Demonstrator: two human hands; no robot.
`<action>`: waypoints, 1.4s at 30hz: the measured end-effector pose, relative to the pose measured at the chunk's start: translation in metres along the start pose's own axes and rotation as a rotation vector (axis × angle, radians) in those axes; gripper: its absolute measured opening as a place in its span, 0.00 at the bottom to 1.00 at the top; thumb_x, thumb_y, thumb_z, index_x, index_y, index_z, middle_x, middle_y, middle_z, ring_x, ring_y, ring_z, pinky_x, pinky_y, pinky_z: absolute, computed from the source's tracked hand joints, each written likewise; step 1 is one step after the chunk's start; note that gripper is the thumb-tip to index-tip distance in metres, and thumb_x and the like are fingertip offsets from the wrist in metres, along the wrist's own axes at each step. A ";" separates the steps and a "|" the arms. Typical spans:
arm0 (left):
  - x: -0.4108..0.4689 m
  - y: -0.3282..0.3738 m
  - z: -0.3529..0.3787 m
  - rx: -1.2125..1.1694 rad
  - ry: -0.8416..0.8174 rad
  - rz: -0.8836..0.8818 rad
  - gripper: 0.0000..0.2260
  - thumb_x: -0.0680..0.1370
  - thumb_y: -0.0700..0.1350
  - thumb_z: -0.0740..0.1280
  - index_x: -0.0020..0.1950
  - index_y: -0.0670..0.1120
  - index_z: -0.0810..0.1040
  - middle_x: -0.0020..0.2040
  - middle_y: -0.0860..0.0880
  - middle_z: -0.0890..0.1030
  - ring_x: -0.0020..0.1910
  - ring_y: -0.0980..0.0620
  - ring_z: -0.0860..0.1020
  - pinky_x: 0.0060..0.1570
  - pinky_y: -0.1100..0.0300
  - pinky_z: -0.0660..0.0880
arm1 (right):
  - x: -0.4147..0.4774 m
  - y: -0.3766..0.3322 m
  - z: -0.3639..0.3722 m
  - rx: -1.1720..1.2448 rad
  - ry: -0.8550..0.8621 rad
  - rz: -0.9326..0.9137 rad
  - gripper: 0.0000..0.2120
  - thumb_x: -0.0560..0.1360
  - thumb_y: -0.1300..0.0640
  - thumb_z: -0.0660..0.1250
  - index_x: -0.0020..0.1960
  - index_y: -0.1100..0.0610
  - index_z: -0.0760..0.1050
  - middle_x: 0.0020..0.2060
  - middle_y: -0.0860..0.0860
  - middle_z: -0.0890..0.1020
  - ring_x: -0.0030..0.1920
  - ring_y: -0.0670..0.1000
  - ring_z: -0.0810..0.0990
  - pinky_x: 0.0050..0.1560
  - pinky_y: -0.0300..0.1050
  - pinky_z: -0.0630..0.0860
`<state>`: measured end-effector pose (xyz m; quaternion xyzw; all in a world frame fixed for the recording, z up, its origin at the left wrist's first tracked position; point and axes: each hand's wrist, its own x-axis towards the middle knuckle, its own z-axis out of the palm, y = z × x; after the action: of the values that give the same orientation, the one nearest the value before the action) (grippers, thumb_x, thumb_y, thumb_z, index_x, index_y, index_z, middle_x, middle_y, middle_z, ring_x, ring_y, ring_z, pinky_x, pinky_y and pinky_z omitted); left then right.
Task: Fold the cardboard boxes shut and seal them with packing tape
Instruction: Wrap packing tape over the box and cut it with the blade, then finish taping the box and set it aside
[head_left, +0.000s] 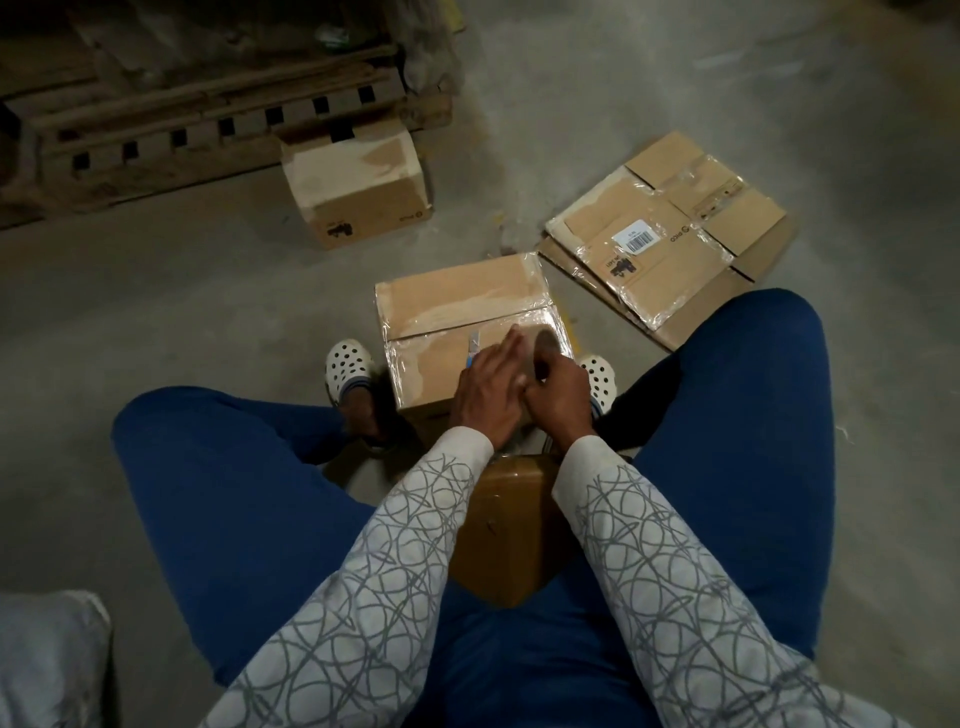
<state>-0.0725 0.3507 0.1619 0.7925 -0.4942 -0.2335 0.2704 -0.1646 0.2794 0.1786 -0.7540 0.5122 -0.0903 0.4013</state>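
A cardboard box (441, 306) stands on the floor between my feet, its flaps folded shut and shiny clear tape along the centre seam and edges. My right hand (558, 395) grips a roll of clear packing tape (543, 340) standing on the box top near its right edge. My left hand (491, 387) lies over the box with straight fingers reaching to the roll. A blue and white cutter (474, 347) pokes out on the box beside my left hand; whether that hand holds it is hidden.
A second taped box (358, 192) sits farther back by a wooden pallet (156, 130). Flattened cardboard boxes (670, 228) lie stacked at the right. I sit on a brown stool (504, 530), knees spread, white clogs (349, 364) either side of the box. A grey sack (47, 660) is at lower left.
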 end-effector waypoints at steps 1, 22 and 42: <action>-0.001 0.001 0.003 -0.013 -0.014 -0.008 0.26 0.83 0.41 0.59 0.82 0.49 0.58 0.81 0.52 0.59 0.78 0.47 0.62 0.75 0.48 0.60 | 0.001 0.002 0.000 0.027 0.012 0.036 0.20 0.77 0.65 0.69 0.68 0.59 0.74 0.58 0.59 0.83 0.52 0.55 0.80 0.51 0.41 0.71; 0.051 -0.045 0.025 0.085 0.012 -0.718 0.23 0.75 0.50 0.75 0.66 0.44 0.72 0.62 0.42 0.74 0.61 0.41 0.75 0.58 0.49 0.72 | 0.181 0.089 -0.033 -0.037 0.189 0.290 0.21 0.73 0.64 0.66 0.66 0.63 0.75 0.62 0.61 0.80 0.63 0.61 0.77 0.59 0.46 0.73; 0.123 -0.017 0.022 -0.516 0.057 -0.674 0.06 0.79 0.43 0.68 0.48 0.50 0.86 0.31 0.48 0.81 0.25 0.54 0.77 0.31 0.63 0.76 | 0.148 0.041 0.020 0.261 -0.036 0.049 0.11 0.79 0.48 0.71 0.54 0.53 0.85 0.46 0.48 0.87 0.47 0.46 0.84 0.53 0.43 0.80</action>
<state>-0.0260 0.2408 0.1214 0.8222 -0.1252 -0.4029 0.3821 -0.1147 0.1581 0.0960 -0.6843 0.5068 -0.1325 0.5072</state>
